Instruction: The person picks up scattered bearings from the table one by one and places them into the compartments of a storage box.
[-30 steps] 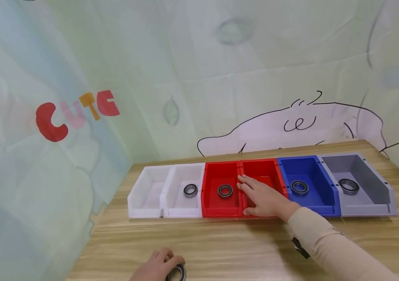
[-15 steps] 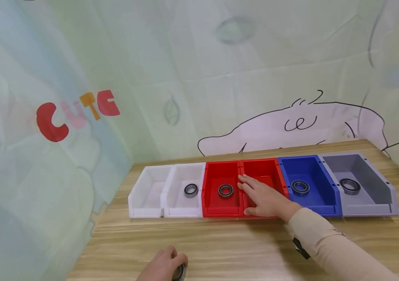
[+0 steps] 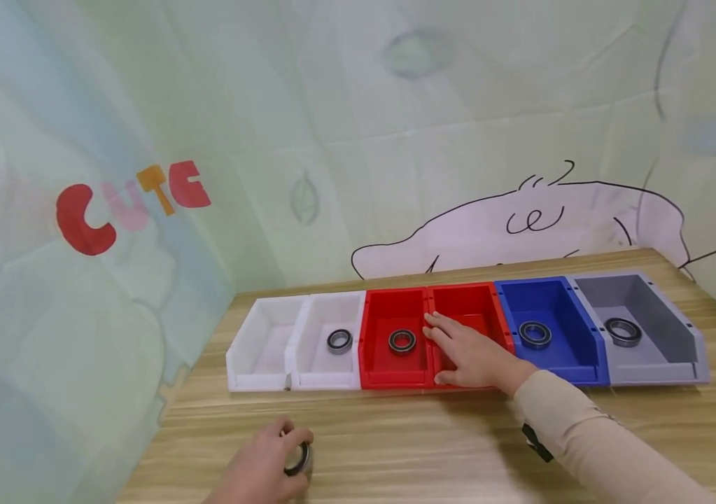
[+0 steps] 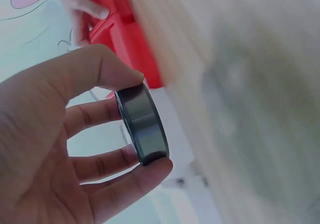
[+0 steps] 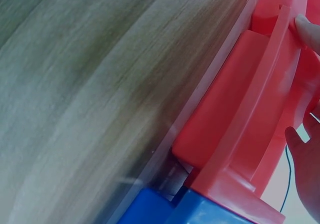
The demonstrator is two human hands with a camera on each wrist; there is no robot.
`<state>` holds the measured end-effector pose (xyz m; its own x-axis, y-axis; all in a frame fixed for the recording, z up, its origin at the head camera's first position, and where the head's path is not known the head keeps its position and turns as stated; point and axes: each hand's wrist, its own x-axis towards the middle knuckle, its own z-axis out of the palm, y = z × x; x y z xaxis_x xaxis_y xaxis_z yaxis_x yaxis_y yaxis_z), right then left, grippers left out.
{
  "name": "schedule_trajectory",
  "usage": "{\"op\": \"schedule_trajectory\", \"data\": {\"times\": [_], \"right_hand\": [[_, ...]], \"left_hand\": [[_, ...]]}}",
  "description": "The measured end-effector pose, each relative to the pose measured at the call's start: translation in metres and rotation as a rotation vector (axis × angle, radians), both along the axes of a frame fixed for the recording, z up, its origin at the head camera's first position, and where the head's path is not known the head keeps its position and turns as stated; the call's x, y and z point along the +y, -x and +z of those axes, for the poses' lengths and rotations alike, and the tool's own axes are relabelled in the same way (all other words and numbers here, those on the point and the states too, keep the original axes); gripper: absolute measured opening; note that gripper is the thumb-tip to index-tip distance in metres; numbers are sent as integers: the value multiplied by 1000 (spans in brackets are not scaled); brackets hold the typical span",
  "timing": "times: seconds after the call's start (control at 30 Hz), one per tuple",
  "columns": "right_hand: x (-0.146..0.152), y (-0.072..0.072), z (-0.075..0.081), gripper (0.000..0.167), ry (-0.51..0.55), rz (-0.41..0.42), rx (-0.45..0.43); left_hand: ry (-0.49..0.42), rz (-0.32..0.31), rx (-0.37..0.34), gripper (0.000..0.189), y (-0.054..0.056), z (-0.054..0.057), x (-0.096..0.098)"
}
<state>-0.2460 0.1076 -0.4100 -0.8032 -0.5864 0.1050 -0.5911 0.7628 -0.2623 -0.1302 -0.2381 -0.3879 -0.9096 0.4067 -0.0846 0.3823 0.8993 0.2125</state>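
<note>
My left hand pinches a ball bearing by its outer rim, thumb on one side and fingers on the other. The bearing is held on edge above the wooden table, in front of the white bins. My right hand rests over the right-hand red bin, its fingers extended toward the divider between the two red bins. In the right wrist view its thumb lies at the bin's front lip. Nothing shows in its grasp; the hand hides part of the bin's inside.
Bearings lie singly in the right white bin, left red bin, blue bin and grey bin. A left white bin ends the row. A printed cloth hangs behind the table.
My left hand, gripping the bearing, first shifts slightly right, then left and farther onto the table, and the bearing shows more fully between the fingers. My right hand stays on the red bin.
</note>
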Motion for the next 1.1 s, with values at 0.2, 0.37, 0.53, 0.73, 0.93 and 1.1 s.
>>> {"op": "schedule_trajectory", "data": {"times": [0.2, 0.37, 0.53, 0.73, 0.93, 1.1], "right_hand": [[-1, 0, -1, 80, 11, 1, -3], [-1, -1, -1, 80, 18, -1, -11], [0, -1, -1, 79, 24, 0, -11], [1, -1, -1, 79, 31, -4, -12], [0, -2, -1, 79, 32, -7, -12], [0, -2, 1, 79, 33, -9, -18]], "left_hand": [[43, 3, 316, 38, 3, 11, -3], [32, 48, 336, 35, 9, 22, -9], [40, 74, 344, 35, 23, 32, -19], [47, 116, 385, 35, 48, 37, -31], [32, 129, 385, 35, 76, 35, -42], [33, 157, 293, 38, 103, 32, -50]]}}
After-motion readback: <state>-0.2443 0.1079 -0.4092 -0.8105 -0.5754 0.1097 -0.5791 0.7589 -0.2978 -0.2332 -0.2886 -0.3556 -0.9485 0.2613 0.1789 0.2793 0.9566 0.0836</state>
